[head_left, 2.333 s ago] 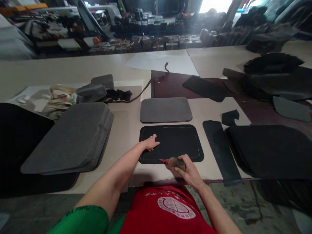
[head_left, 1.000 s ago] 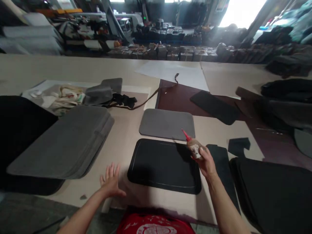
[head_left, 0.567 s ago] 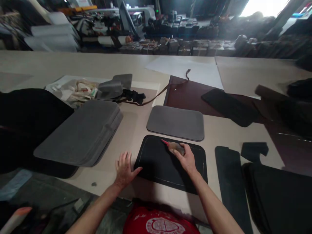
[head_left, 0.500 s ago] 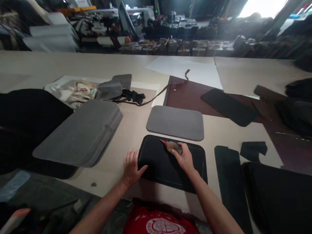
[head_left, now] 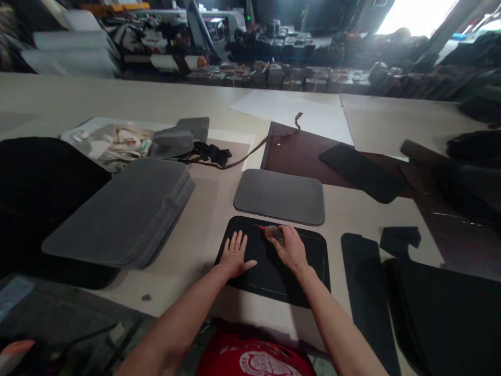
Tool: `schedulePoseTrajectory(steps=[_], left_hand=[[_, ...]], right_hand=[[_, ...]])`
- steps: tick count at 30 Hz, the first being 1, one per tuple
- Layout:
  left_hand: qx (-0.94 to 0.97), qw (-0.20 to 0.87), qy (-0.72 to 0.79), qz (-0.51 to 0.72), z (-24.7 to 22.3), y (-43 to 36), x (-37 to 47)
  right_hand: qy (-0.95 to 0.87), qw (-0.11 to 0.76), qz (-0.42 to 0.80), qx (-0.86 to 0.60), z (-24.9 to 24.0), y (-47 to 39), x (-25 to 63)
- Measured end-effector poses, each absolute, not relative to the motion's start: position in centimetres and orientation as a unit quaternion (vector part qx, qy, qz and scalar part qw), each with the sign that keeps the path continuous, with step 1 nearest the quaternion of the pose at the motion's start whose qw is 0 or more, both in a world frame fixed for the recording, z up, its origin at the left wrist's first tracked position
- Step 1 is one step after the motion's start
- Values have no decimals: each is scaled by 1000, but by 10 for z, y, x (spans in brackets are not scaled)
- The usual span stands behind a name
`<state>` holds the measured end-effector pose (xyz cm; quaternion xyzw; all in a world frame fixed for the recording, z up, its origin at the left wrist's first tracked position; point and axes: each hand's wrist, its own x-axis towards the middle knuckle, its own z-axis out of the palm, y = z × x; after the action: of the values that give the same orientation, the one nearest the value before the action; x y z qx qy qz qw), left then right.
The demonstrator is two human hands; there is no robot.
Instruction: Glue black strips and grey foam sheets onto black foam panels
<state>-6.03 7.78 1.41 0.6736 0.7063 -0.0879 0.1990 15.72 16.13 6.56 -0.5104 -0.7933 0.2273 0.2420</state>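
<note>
A black panel with rounded corners [head_left: 274,290] lies flat on the table in front of me, with a thin pale line running just inside its edge. My left hand [head_left: 235,257] rests flat on the panel's left part, fingers spread. In my right hand [head_left: 290,248] is a small brownish squeeze bottle [head_left: 274,233] with a red nozzle. The nozzle tip is at the panel's upper edge, by the pale line; whether it touches cannot be made out. Just beyond the panel lies a grey rounded board [head_left: 279,196].
To the left is a thick stack of grey boards [head_left: 121,214]. Black strips [head_left: 366,292] and a dark stack [head_left: 450,313] lie to the right. Farther back are a brown sheet [head_left: 293,151], a dark rounded piece [head_left: 360,169], a thin strap [head_left: 250,155] and a cloth heap [head_left: 125,143].
My left hand has moved right, from the panel's left edge onto its surface. The bottle stays near the upper edge, now held more upright. The view has shifted slightly.
</note>
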Motion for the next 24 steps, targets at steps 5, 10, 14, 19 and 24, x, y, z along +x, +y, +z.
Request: schedulePoseTrajectory(steps=[5,10,14,19,24], left_hand=[[669,209,706,-99,15,81,-59],[666,201,711,-100,14,81,-58],[668,207,709,-95,17,81,-58],[665,220,706,-102,19,82,-59],[674,223,696,-101,14,82,-62]], right_hand=[[-777,246,232,-530,65,162,159],[-781,246,234,-525,63,163,147],[-761,259,236,-546,65,163,161],[-661,317,315,-603,67,152,198],[-334,453,538,-628,58,134,222]])
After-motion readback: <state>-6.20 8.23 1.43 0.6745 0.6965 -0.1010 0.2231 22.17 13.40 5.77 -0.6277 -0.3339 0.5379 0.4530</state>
